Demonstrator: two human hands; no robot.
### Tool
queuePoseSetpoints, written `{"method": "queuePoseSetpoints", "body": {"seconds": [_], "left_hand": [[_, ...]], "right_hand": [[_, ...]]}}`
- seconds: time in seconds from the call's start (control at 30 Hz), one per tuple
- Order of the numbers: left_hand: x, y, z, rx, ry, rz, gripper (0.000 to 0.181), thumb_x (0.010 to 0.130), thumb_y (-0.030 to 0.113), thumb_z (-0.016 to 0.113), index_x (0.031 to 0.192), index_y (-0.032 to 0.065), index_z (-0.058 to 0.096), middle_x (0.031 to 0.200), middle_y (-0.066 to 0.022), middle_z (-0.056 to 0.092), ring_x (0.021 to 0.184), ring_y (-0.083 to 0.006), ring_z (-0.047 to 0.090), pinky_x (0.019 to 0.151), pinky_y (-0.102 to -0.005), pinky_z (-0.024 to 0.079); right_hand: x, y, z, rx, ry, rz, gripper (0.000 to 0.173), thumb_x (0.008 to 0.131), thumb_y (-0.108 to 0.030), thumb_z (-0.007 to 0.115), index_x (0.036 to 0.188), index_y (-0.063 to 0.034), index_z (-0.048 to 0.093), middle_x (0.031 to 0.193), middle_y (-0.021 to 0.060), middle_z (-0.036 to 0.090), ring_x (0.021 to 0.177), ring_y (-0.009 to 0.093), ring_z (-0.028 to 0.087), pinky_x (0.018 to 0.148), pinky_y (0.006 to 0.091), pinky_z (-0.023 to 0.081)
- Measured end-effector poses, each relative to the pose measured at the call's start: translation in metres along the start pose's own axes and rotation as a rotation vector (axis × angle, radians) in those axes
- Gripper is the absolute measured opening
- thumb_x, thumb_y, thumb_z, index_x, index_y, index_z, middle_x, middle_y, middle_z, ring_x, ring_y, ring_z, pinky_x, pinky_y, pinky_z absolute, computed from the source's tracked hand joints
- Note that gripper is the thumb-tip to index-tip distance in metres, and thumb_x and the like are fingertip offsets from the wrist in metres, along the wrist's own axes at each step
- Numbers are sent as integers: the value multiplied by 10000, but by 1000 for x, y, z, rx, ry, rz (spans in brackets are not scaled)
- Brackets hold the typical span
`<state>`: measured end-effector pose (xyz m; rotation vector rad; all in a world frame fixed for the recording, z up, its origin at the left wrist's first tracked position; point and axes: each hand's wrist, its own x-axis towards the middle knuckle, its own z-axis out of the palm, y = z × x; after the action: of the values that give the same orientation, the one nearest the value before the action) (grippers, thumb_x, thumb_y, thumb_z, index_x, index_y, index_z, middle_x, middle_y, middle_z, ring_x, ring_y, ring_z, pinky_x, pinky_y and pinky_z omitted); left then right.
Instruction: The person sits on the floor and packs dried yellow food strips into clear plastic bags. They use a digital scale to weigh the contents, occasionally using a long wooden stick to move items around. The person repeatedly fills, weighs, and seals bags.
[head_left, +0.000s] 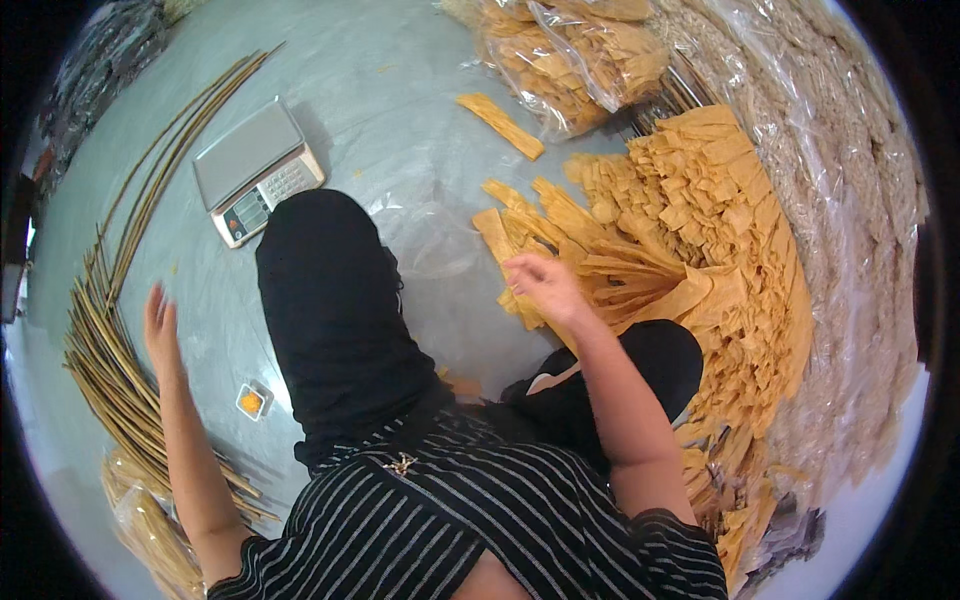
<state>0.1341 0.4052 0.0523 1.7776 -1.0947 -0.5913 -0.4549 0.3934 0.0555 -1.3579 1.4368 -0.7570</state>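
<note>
My left hand (161, 328) is raised at the left, fingers extended, holding nothing, beside a bundle of long thin brown sticks (112, 375) on the floor. My right hand (546, 287) is over the near ends of flat yellow-orange strips (491, 236), its fingers loosely bent and nothing visible in them; whether it touches the strips cannot be told. These strips fan out from a large layered pile of crinkled yellow-orange sheets (720, 225). One separate strip (501, 126) lies farther off on the grey floor.
A digital scale (251, 154) stands beyond my bent left knee. A small white dish (250, 402) holds orange bits. Clear plastic bags of yellow-orange pieces (562, 60) lie at the top. Plastic-covered pale material (825, 225) lines the right side. Another bag (146, 517) is at lower left.
</note>
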Motion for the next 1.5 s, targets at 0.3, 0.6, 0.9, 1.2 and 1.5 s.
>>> {"method": "queuePoseSetpoints", "body": {"seconds": [0.3,0.6,0.9,1.2,1.5], "left_hand": [[-46,224,279,669,-956,864,374,801,246,649,1166,244,572,1381,-160,345,1283,-380,306,1035,-442,322],[-44,170,355,1412,-1417,681,364,729,79,639,1082,170,635,1321,-126,445,1187,-316,442,941,-391,422],[-120,244,362,525,-1256,1056,356,806,127,615,1159,137,579,1327,-136,436,1214,-322,421,977,-392,396],[-127,299,393,-310,-1213,537,454,881,268,587,1296,129,468,1335,-102,447,1228,-231,431,1013,-358,348],[-129,306,388,-562,-1581,-225,544,844,332,629,1259,31,447,1105,-79,583,999,-168,575,873,-322,458]], "right_hand": [[-27,36,43,-359,-194,-42,220,853,-210,526,1027,-111,616,905,154,634,842,318,608,749,379,484],[-67,32,-110,-411,1046,-217,326,770,-102,637,1080,-22,573,1156,184,537,1103,328,487,921,411,396],[-91,69,-204,-685,1112,298,456,705,-96,638,1148,-95,529,1313,198,405,1224,352,387,1012,404,331],[-62,-36,-179,30,640,-499,259,775,24,535,1019,-34,602,1229,144,535,1147,251,485,981,336,370],[50,-64,-115,997,391,-197,281,927,-207,459,1152,-56,536,1123,103,594,1025,198,570,893,369,465]]}}
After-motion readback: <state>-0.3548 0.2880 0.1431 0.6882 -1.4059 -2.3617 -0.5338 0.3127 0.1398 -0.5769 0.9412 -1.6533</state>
